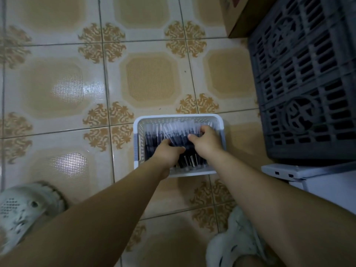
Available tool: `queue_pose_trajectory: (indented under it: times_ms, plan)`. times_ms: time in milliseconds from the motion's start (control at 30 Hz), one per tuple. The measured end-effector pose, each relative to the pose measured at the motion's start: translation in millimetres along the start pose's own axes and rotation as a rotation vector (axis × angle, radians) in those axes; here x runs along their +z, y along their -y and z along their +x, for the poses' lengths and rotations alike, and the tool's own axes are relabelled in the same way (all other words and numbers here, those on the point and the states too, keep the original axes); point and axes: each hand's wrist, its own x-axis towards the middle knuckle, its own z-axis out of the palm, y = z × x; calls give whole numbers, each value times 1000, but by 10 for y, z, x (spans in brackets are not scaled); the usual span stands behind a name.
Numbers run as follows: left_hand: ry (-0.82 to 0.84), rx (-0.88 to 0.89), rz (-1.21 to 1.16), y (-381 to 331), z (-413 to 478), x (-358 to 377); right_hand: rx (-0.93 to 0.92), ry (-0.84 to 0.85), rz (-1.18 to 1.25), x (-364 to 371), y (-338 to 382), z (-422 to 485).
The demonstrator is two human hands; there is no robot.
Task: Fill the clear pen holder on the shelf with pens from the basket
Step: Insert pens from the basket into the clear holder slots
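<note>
A white perforated basket (138,124) sits on the tiled floor below me, filled with several dark pens with clear caps (152,135). Both of my hands reach down into it. My left hand (168,153) has its fingers curled round the near end of a bundle of pens (178,134). My right hand (207,140) grips the same bundle from the right, fingers wrapped over its far side. The clear pen holder and the shelf are out of view.
A dark grey slotted crate (308,83) stands at the right, a cardboard box (238,18) behind it. A white ledge (285,171) juts out under the crate. My feet in pale clogs (23,211) stand either side on the patterned floor tiles (150,81).
</note>
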Motion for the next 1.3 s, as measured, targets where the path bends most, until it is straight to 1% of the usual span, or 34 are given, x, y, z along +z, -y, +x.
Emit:
queue_pose_trajectory:
  times_ms: [133, 300, 433, 533, 667, 867, 1067, 1200, 1300]
  plan:
    - [21, 9, -63, -6, -29, 58, -51, 55, -8, 7, 3, 5]
    - [-25, 45, -100, 16, -17, 89, -26, 110, 100, -8, -9, 9]
    - [-28, 90, -124, -4, -32, 49, -7, 158, 198, 8, 9, 0]
    - [-39, 115, -141, -30, -43, -1, -5, 152, 229, 21, 22, -15]
    - [-19, 144, -236, -43, -75, -44, -10, 160, 264, 22, 41, -46]
    - [68, 213, -275, -43, -77, -78, 1, 179, 319, 7, 97, -83]
    - [111, 194, -364, -72, -77, -114, -39, 179, 386, -43, 161, -148]
    - [100, 224, -358, -132, -100, -113, -44, 178, 429, -75, 232, -199]
    - [105, 245, -333, -175, -133, -122, -80, 176, 390, -115, 297, -260]
